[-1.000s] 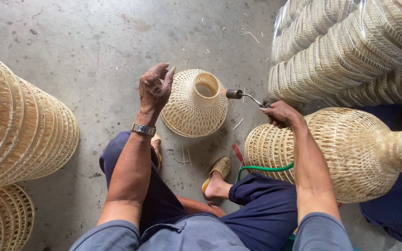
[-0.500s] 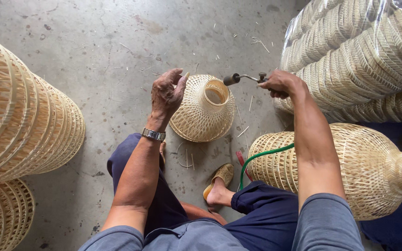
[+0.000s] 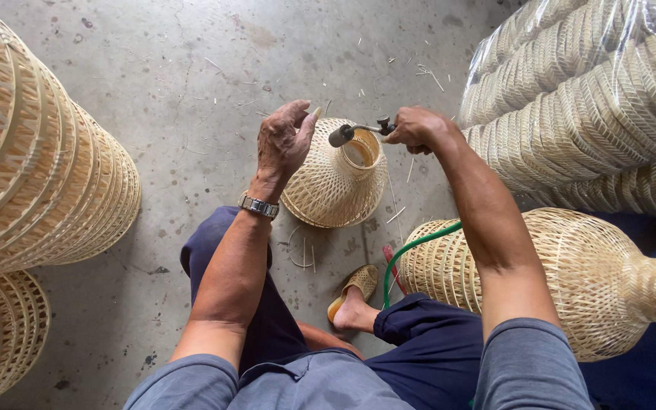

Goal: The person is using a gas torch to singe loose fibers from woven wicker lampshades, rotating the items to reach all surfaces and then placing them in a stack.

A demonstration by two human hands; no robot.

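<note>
Since the earlier frames, the right hand (image 3: 413,127) has risen from beside the big vase-shaped basket to the level of the small basket's mouth, and the torch nozzle, which then pointed away to the right of the basket, now sits over its neck.

Nearest the camera: grey sleeves, dark blue trousers, one bare foot in a tan sandal (image 3: 358,285) on the concrete floor (image 3: 191,68). A green hose (image 3: 411,252) curves up past the right knee, running under the right forearm.

Just right of that knee lies a large woven vase-shaped basket (image 3: 594,281) on its side, neck pointing right.

Left wrist carries a metal watch (image 3: 258,206). The left hand (image 3: 284,141) is partly open, fingers curved, palm against the left flank of the small woven basket (image 3: 337,182). That basket stands on the floor ahead of the knees, tilted, open neck up and toward the right.

Right hand is closed around the handle of a small metal torch (image 3: 354,132); its nozzle points left, over the rim of the basket's neck. No flame can be made out.

Far left: tall stacked bamboo-strip frames (image 3: 32,167). Far right: plastic-wrapped stacks of woven baskets (image 3: 594,99).
</note>
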